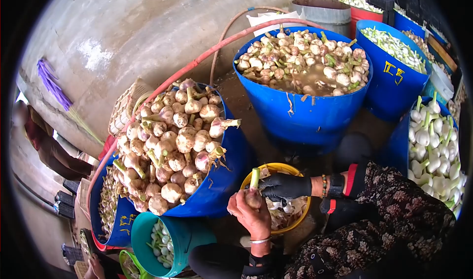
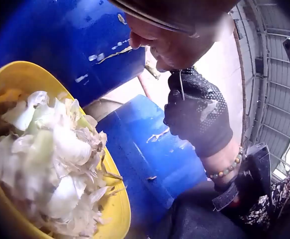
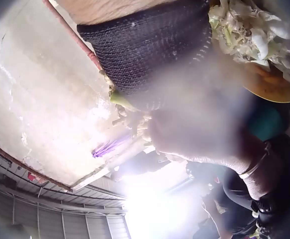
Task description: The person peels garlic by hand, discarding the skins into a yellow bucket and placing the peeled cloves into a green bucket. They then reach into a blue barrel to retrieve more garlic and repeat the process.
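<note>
My bare left hand [image 1: 252, 222] holds a garlic bulb [image 1: 253, 199] with its green stem up, above a yellow bucket [image 1: 306, 212] of peeled skins. Close against the bulb is my right hand [image 1: 286, 186], in a black dotted glove. In the left wrist view the gloved right hand [image 2: 197, 112] is curled round a small knife, whose thin metal blade [image 2: 182, 85] shows beside the bare left hand [image 2: 172, 47]. The right wrist view is blurred around the glove [image 3: 150, 55], and the bulb is mostly hidden there.
A blue barrel [image 1: 236, 146] heaped with unpeeled garlic stands at the left; another blue barrel [image 1: 300, 114] holds garlic in murky water. Peeled bulbs fill a teal bucket [image 1: 194, 234] and a barrel [image 1: 401, 143] at the right. A red hose [image 1: 197, 62] arcs behind.
</note>
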